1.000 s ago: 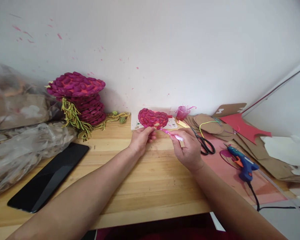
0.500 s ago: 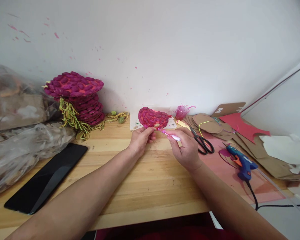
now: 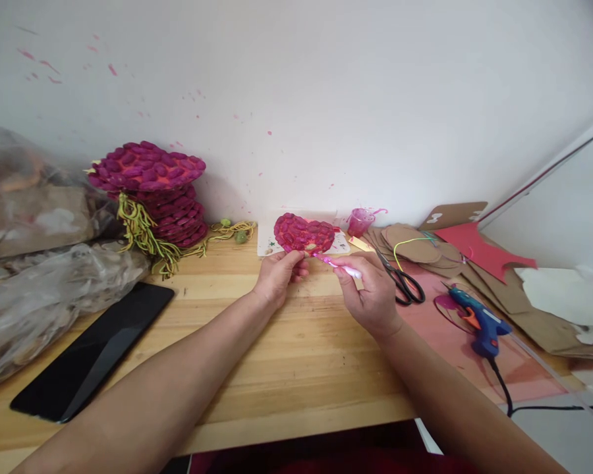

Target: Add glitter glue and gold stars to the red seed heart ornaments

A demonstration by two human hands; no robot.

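Light-wood bench (image 3: 286,368), grain & small dk. specks visible, is set w/ far edge against white wall (image 3: 356,85). Wall is marked w/ pink splashes (image 3: 112,70), mostly above far L corner. Beyond far R corner, dk. slanted strip (image 3: 548,174) is bordered below by pale sfc. (image 3: 583,210) Area's softly lit.

Soft, even light brightens the wall (image 3: 326,99), which dims toward its far corners, while the stack (image 3: 145,168) throws a faint shadow to its right and the space below the table (image 3: 286,375) is dark. A dull grey reflection crosses the phone (image 3: 93,352). Wide-angle stretch pulls the edges, the left bags (image 3: 54,309) look smeared, and the heart (image 3: 301,230) is clearer.
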